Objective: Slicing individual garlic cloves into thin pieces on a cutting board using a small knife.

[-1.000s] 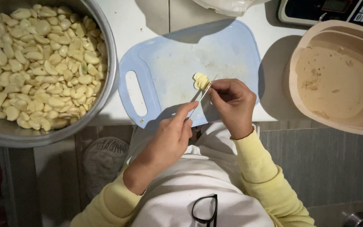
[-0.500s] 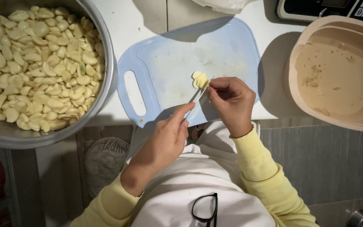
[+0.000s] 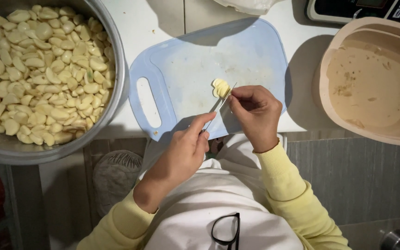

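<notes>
A pale yellow garlic clove (image 3: 219, 87), partly cut into thin slices, lies on a light blue cutting board (image 3: 186, 69). My right hand (image 3: 255, 113) pinches the clove from the right with its fingertips. My left hand (image 3: 181, 155) grips the handle of a small knife (image 3: 217, 105). The blade points up and right, and its tip rests against the clove next to my right fingers. Both hands are at the board's near edge, and both arms wear yellow sleeves.
A big metal bowl (image 3: 116, 99) heaped with peeled garlic cloves (image 3: 42, 69) stands to the left of the board. A beige plastic tub (image 3: 322, 99) holding some cloudy liquid sits at the right, with a kitchen scale (image 3: 371, 9) behind it. Black glasses (image 3: 225, 229) hang on my white top.
Both hands stay at the clove with only small knife strokes. The clove and its slices have barely shifted on the board.
</notes>
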